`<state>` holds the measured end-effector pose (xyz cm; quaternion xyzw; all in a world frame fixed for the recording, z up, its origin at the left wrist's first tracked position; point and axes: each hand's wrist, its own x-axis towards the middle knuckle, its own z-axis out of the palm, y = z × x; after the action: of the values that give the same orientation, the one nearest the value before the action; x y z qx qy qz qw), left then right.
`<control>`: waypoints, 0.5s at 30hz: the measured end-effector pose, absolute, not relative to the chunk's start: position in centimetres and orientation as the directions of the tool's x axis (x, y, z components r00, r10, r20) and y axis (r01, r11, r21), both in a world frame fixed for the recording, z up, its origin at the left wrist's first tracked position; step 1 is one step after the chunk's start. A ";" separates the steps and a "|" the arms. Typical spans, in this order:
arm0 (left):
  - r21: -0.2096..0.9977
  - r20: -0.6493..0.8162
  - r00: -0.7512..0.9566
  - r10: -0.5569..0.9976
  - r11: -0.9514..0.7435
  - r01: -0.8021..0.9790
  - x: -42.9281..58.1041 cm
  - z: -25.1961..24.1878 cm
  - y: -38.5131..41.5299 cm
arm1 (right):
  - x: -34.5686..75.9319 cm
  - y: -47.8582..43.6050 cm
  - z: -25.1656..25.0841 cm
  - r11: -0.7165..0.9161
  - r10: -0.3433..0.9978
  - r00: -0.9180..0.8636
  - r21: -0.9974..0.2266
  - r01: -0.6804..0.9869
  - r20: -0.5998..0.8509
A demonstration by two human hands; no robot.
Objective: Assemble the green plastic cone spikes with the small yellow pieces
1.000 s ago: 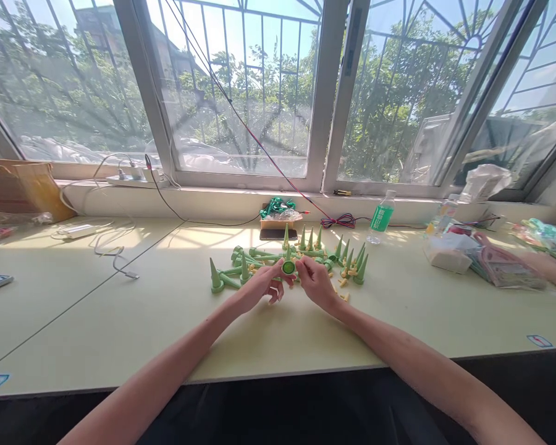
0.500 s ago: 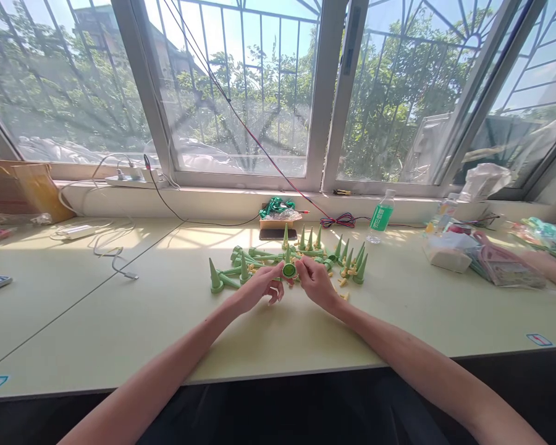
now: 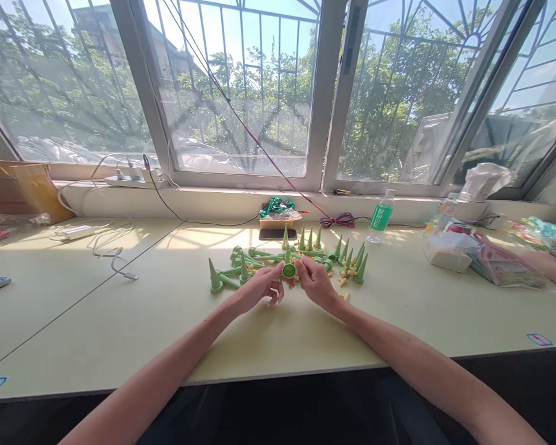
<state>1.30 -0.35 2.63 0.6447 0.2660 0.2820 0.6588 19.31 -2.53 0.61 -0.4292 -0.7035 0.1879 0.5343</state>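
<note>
Over the middle of the table, a green plant watering spike has its round open end facing me. My left hand pinches it from the left, its lower fingers curled loosely below. From the right, the fingers of my right hand close on the same piece; their tips are partly hidden. Around both hands lie several more green watering spikes. One cone-shaped spike stands upright at the left, another spike at the right. Small yellow valve pieces are scattered beside my right hand.
Behind the pile are a dark phone and a small box of green material. A bottle stands farther right, near a tissue pack. Another person's arm rests at the right edge. Cables lie left.
Both hands stay at the same spot with the green watering spike between them. Only a very slight shift of the fingers shows.
</note>
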 end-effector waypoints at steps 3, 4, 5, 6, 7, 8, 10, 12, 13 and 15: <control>1.000 0.011 0.698 0.716 0.008 -0.025 1.3 2.7 -0.3 | 19.3 -2.6 0.7 0.552 0.810 -0.062 -0.724 0.414 0.583; 1.000 0.011 0.700 0.715 0.008 -0.025 1.3 2.7 -0.3 | 19.3 -2.6 0.7 0.550 0.812 -0.063 -0.723 0.418 0.581; 1.000 0.013 0.702 0.712 0.008 -0.026 1.3 2.7 -0.3 | 19.3 -2.6 0.7 0.550 0.811 -0.063 -0.722 0.421 0.581; 1.000 0.015 0.705 0.709 0.007 -0.029 1.3 2.7 -0.3 | 19.3 -2.7 0.8 0.551 0.810 -0.064 -0.719 0.423 0.583; 0.999 0.019 0.708 0.706 0.006 -0.032 1.2 2.7 -0.3 | 19.3 -2.7 0.8 0.554 0.808 -0.065 -0.717 0.424 0.586; 0.999 0.023 0.710 0.704 0.003 -0.036 1.2 2.6 -0.3 | 19.3 -2.7 0.9 0.557 0.805 -0.067 -0.714 0.425 0.589; 0.999 0.034 0.714 0.699 -0.005 -0.043 1.2 2.6 -0.3 | 19.3 -2.7 0.9 0.563 0.801 -0.071 -0.709 0.424 0.594; 0.999 0.043 0.723 0.690 -0.013 -0.047 1.1 2.5 -0.2 | 19.3 -2.7 0.9 0.565 0.801 -0.075 -0.708 0.423 0.594; 0.999 0.047 0.726 0.686 -0.018 -0.048 1.1 2.5 -0.2 | 19.3 -2.6 0.9 0.565 0.801 -0.077 -0.708 0.424 0.594; 0.998 0.058 0.725 0.686 -0.038 -0.044 1.0 2.5 -0.1 | 19.4 -2.6 0.8 0.566 0.799 -0.080 -0.701 0.434 0.596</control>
<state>0.97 -0.11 2.49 0.6633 0.2418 0.2808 0.6502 19.37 -2.59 0.85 -0.4318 -0.7137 0.1745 0.5231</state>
